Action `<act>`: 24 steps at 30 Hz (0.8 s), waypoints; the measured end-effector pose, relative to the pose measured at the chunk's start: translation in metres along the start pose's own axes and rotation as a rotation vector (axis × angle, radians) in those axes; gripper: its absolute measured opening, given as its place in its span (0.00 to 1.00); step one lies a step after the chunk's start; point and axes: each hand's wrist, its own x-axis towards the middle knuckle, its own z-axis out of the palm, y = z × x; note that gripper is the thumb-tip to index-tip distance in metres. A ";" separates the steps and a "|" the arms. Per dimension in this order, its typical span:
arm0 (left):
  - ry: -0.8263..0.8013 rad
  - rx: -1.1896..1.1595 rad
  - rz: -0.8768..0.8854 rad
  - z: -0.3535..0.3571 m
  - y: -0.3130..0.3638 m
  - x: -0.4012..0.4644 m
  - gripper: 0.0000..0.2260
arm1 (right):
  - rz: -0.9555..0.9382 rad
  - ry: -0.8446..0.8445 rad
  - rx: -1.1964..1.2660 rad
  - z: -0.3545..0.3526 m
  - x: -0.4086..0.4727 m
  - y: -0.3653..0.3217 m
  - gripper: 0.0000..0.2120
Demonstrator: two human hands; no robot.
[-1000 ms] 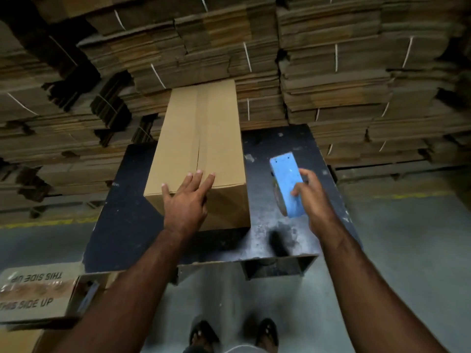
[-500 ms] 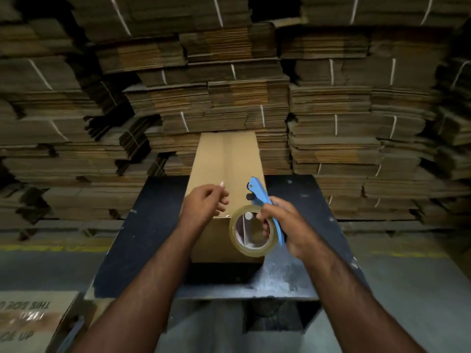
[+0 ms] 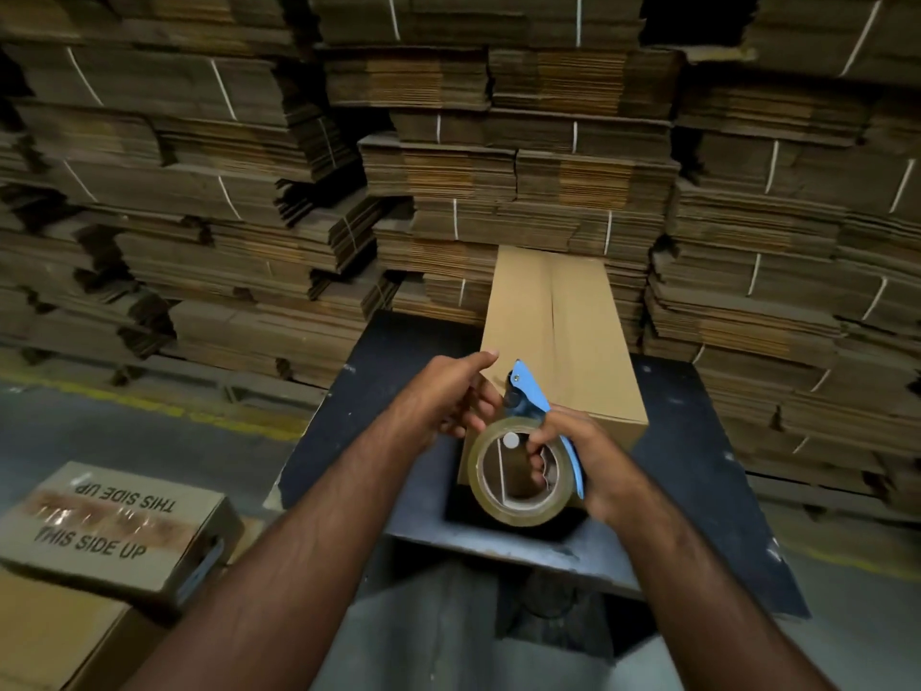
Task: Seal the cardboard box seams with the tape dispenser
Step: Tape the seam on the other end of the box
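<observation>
Two bare forearms enter from the bottom edge and meet over the near end of the work surface. Right hand (image 3: 593, 461) grips the tape dispenser (image 3: 536, 416): fingers curled through the core of the tape roll (image 3: 518, 511), thumb side over the blue frame, whose blade end points up and away. Roll is clear-brownish, held upright with its open face toward the camera, above the near edge of the dark table (image 3: 697, 471). Left hand (image 3: 448, 396) is just beside the dispenser head, fingers loosely bent toward it, thumb extended; fingertips are close to the frame near the top of the roll, but whether they pinch a tape end cannot be told, since the tape there is too clear to resolve. Behind both hands lies the cardboard box (image 3: 563, 341), long and narrow, flat on the table, running away from the person; top flaps closed, centre seam (image 3: 552, 311) visible along its length, bare cardboard on either side of it. Neither hand touches the box. On the floor at lower left, a second box (image 3: 114, 526) printed THIS SIDE UP, taped across its top, resting on another carton. Far background: wall of bundled flat cardboard stacks (image 3: 498, 167), tied with white straps. Yellow floor line (image 3: 149, 406) at left.
</observation>
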 end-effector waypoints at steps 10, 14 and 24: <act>-0.170 -0.001 -0.123 -0.005 -0.010 0.010 0.18 | 0.023 0.006 0.008 0.009 -0.003 0.007 0.09; -0.220 -0.031 -0.155 -0.001 -0.011 0.017 0.15 | 0.022 0.037 -0.030 0.002 -0.004 0.006 0.06; -0.124 0.112 0.081 -0.003 0.003 0.034 0.06 | -0.167 0.233 -1.021 -0.010 0.002 -0.021 0.24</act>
